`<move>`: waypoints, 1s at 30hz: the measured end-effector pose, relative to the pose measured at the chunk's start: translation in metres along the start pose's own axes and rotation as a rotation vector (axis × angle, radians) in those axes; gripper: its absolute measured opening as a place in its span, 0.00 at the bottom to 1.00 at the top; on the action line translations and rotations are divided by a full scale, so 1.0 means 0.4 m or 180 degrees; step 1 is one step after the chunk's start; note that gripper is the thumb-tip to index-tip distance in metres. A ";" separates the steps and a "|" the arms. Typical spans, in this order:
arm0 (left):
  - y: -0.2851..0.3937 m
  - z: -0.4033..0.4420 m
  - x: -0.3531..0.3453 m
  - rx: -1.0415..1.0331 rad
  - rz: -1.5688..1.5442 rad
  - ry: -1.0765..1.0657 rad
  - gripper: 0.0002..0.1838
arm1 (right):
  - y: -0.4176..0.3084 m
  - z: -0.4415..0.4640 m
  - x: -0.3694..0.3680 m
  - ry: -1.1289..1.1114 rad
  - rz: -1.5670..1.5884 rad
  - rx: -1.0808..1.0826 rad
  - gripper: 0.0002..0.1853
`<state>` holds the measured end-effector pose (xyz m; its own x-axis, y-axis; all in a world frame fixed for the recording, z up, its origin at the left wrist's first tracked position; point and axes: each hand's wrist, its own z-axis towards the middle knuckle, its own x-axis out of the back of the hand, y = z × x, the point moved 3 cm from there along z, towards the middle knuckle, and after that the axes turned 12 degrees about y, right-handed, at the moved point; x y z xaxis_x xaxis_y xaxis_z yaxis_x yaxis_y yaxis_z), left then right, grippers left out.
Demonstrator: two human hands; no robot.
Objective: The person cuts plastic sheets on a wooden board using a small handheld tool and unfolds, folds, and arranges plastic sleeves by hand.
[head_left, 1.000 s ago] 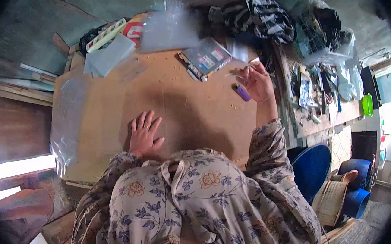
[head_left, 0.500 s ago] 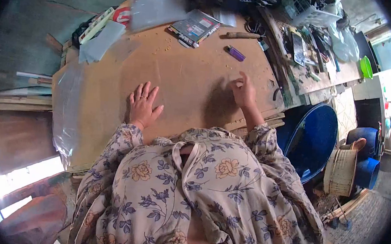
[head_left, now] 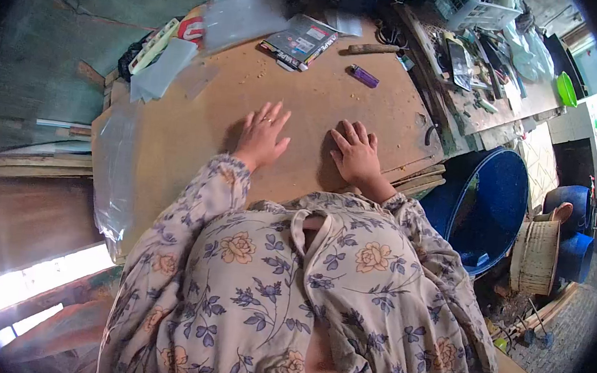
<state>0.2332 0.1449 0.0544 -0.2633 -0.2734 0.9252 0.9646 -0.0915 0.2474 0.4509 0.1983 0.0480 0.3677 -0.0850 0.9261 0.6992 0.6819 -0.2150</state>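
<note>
My left hand (head_left: 263, 138) is over the brown tabletop (head_left: 197, 128), palm down with its fingers spread and a ring on one finger. To its right, my right hand (head_left: 357, 153) is also palm down on the board, fingers apart. Neither hand holds anything. Beyond them lie a purple lighter (head_left: 363, 76), a brown wooden handle or stick (head_left: 373, 49) and a dark printed box (head_left: 299, 43), flattened-looking. Small yellowish crumbs (head_left: 262, 65) are scattered nearer the box.
Clear plastic sheeting (head_left: 115, 170) hangs along the left edge; more plastic bags (head_left: 242, 15) lie at the back. On the right are a cluttered side bench (head_left: 485, 121), a large blue barrel (head_left: 491, 210) and a green bowl (head_left: 567, 90).
My left hand has moved forward and to the right. My right hand, raised with curled fingers before, has come down and opened flat on the tabletop.
</note>
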 end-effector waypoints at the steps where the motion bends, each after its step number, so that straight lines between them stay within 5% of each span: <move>1: -0.014 0.023 -0.015 -0.0001 0.0014 -0.0008 0.29 | -0.004 0.000 0.001 0.0004 0.0015 -0.0002 0.25; 7: -0.051 0.098 -0.039 0.0107 0.0429 -0.0499 0.27 | -0.015 0.010 0.029 -0.0062 0.0265 -0.0093 0.24; 17: -0.031 0.023 -0.008 0.0320 -0.0450 0.0006 0.19 | 0.075 0.074 0.023 0.0119 -0.0218 -0.0994 0.29; 20: -0.053 0.028 -0.014 0.0528 -0.0432 0.0456 0.19 | 0.048 0.091 0.017 0.0238 -0.0279 -0.0638 0.29; 22: -0.047 0.048 -0.018 0.0539 -0.0325 0.0651 0.20 | 0.004 0.104 -0.012 0.0072 0.0012 0.0176 0.28; 30: -0.045 0.102 -0.042 0.0439 0.0328 -0.0007 0.25 | -0.062 0.144 -0.026 -0.0327 0.0265 0.0493 0.27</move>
<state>0.2211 0.1904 0.0462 -0.1631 -0.2725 0.9482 0.9797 0.0692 0.1884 0.3945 0.2239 0.0617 0.3503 0.0454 0.9355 0.5634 0.7877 -0.2492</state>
